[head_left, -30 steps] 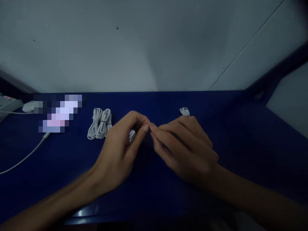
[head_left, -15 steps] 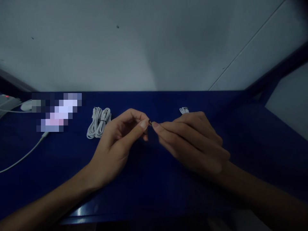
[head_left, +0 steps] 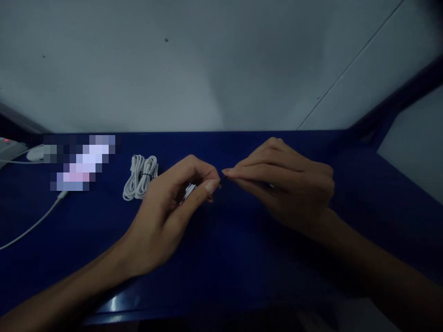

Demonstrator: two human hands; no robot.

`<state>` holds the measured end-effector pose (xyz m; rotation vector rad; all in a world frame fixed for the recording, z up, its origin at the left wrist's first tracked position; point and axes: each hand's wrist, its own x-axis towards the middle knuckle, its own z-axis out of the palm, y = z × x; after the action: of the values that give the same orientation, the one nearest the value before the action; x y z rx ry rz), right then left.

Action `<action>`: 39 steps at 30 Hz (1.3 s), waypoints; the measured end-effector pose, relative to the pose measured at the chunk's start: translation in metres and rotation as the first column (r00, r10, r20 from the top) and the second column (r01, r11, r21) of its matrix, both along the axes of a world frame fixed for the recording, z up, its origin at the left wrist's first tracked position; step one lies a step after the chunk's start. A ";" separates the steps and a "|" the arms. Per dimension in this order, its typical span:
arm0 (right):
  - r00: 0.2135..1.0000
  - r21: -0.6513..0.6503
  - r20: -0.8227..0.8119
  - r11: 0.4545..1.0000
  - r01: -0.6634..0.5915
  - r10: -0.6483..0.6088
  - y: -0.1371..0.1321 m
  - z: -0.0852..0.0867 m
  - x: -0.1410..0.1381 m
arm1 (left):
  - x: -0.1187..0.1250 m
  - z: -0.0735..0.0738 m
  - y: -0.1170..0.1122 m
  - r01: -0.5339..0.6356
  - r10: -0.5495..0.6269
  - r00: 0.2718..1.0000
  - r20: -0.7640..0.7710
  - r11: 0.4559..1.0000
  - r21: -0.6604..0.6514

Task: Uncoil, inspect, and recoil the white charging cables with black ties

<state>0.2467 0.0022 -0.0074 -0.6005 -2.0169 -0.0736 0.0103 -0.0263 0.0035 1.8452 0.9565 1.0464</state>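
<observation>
My left hand (head_left: 169,212) hovers over the dark blue table (head_left: 221,258) with its fingers curled around a white coiled cable (head_left: 190,190), of which only a small part shows between thumb and fingers. My right hand (head_left: 290,184) is just to its right, thumb and forefinger pinched together near the left fingertips; what they pinch is too small and dark to name. Left of my left hand lie two bundled white cables (head_left: 140,181), each bound with a dark tie.
A blurred patch (head_left: 81,162) covers something at the back left. A white cord (head_left: 31,226) trails across the left of the table. A pale device (head_left: 10,147) and a white mouse-like object (head_left: 36,153) sit at the far left edge. A grey wall stands behind.
My right hand has lifted and drawn slightly right, apart from the left fingertips, and now hides the small white cable behind it. The white cable shows again in my left hand.
</observation>
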 end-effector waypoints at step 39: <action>0.970 0.337 0.184 0.937 0.088 -0.157 0.002 0.000 -0.003 | 0.000 -0.007 0.006 -0.030 0.276 0.915 -0.294 0.774 0.633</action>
<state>0.2440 0.0038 -0.0073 -0.5212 -2.1041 -0.5582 0.0107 -0.0206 -0.0038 2.6248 1.0793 1.2374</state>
